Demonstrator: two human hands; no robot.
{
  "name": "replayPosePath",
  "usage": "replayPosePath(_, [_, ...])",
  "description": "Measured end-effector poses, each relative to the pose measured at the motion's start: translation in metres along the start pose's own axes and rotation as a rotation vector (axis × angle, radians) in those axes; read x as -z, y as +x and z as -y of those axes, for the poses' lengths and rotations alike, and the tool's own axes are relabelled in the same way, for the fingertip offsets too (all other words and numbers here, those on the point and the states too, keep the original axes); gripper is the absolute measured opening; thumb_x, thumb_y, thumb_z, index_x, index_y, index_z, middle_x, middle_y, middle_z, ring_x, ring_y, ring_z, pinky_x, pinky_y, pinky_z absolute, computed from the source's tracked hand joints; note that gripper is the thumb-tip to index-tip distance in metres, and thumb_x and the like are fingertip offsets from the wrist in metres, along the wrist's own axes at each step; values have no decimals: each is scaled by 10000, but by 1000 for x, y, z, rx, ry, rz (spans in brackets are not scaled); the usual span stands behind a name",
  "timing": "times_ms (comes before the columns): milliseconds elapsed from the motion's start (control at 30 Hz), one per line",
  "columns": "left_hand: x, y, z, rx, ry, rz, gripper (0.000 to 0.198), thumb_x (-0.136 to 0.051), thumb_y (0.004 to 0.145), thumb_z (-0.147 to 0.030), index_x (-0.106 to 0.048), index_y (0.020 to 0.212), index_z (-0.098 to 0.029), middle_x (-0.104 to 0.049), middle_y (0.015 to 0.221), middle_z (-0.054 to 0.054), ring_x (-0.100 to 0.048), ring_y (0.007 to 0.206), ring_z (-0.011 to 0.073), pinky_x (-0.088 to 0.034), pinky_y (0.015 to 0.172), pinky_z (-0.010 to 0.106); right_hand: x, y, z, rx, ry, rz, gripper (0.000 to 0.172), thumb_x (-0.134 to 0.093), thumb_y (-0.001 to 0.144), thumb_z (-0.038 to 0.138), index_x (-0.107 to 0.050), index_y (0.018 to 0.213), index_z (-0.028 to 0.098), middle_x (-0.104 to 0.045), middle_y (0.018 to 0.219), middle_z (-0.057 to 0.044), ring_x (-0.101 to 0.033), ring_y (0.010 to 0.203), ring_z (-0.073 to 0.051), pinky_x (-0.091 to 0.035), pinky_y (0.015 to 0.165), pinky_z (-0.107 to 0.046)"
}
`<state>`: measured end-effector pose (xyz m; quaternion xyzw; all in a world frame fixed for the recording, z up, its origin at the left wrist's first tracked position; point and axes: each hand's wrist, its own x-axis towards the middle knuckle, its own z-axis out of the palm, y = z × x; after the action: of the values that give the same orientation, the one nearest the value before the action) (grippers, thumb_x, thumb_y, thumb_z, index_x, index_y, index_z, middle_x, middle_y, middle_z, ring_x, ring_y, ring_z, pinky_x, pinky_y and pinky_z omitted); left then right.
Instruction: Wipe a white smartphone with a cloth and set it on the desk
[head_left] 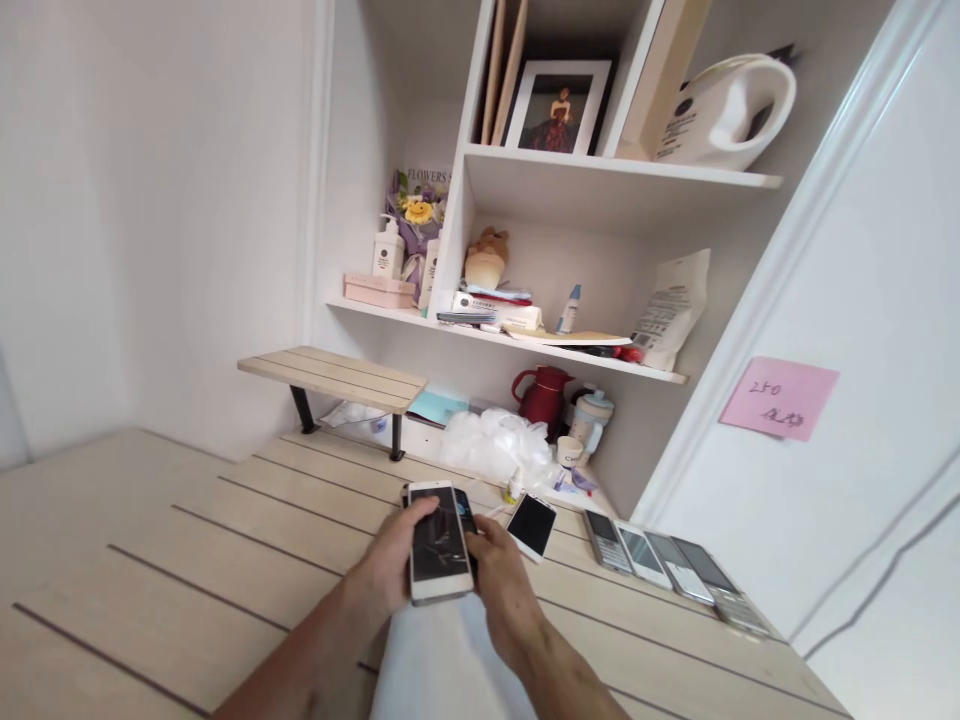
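My left hand (391, 562) is closed around the left side of a white-framed smartphone (439, 550), with its thumb over the dark screen. Light streaks cross that screen, whether cracks or reflections I cannot tell. Partly hidden behind it is a dark smartphone (466, 510) with a bit of blue on its display. My right hand (504, 578) is closed at the right edge of the dark phone, close against the white one. To the right of my hands, a white smartphone with a black screen (533, 526) lies on the slatted wooden table (247, 565).
Several older phones, among them a grey keypad phone (606, 541), lie in a row at the right. Farther back are a small bottle (514, 487), crumpled white plastic (499, 447), a red jug (544, 398) and a low wooden stand (334, 376). White shelves (585, 180) rise behind.
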<state>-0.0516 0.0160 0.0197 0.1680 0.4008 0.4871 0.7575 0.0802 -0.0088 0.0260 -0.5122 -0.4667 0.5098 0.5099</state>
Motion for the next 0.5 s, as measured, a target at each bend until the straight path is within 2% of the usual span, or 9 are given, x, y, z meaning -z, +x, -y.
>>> replayPosePath(100, [26, 2, -33, -89, 97, -89, 197, -675, 828, -332, -686, 830, -135, -759, 633, 79, -717, 528, 258, -611, 573, 387, -43, 16, -3, -46, 60, 107, 341, -567, 837, 423, -662, 1009, 145, -733, 827, -48, -690, 718, -202, -509, 608, -264])
replayPosePath(167, [47, 3, -54, -152, 177, -158, 174, -674, 817, -299, -682, 780, -130, -748, 605, 83, -698, 497, 252, -598, 545, 378, -75, 25, -7, -55, 55, 184, 300, -583, 869, 395, -670, 987, 133, -730, 789, -52, -695, 699, -213, -508, 589, -275])
replayPosePath(233, [68, 4, -74, -217, 272, -247, 163, -687, 791, -280, -666, 716, -137, -734, 573, 76, -681, 473, 246, -583, 527, 365, -106, 33, -11, -52, 15, 257, 242, -646, 880, 324, -684, 996, 116, -729, 780, -55, -710, 720, -232, -525, 613, -295])
replayPosePath(300, [90, 5, -92, -277, 394, -350, 193, -689, 780, -291, -657, 667, -138, -720, 540, 80, -658, 452, 239, -546, 491, 337, -131, 39, -13, -23, -53, 299, 247, -686, 917, 326, -688, 1055, 122, -734, 934, -65, -716, 849, -246, -559, 712, -325])
replayPosePath(367, [109, 8, -109, -312, 548, -451, 234, -701, 769, -312, -662, 632, -126, -726, 540, 102, -674, 493, 250, -514, 490, 314, -150, 44, -13, 18, -131, 329, 314, -653, 984, 351, -620, 1239, 172, -652, 1218, -69, -676, 1018, -230, -581, 850, -410])
replayPosePath(467, [134, 15, -133, -332, 797, -585, 294, -707, 746, -400, -681, 624, -133, -721, 521, 94, -695, 582, 307, -484, 519, 331, -163, 51, -10, 106, -256, 353, 338, -663, 978, 345, -607, 1271, 184, -628, 1269, -69, -658, 1077, -255, -572, 883, -430])
replayPosePath(500, [140, 18, -140, -374, 932, -640, 299, -689, 752, -429, -684, 629, -156, -721, 520, 61, -702, 626, 306, -477, 545, 319, -165, 53, -9, 143, -299, 361, 321, -638, 989, 371, -621, 1254, 191, -632, 1262, -30, -657, 1071, -279, -575, 880, -449])
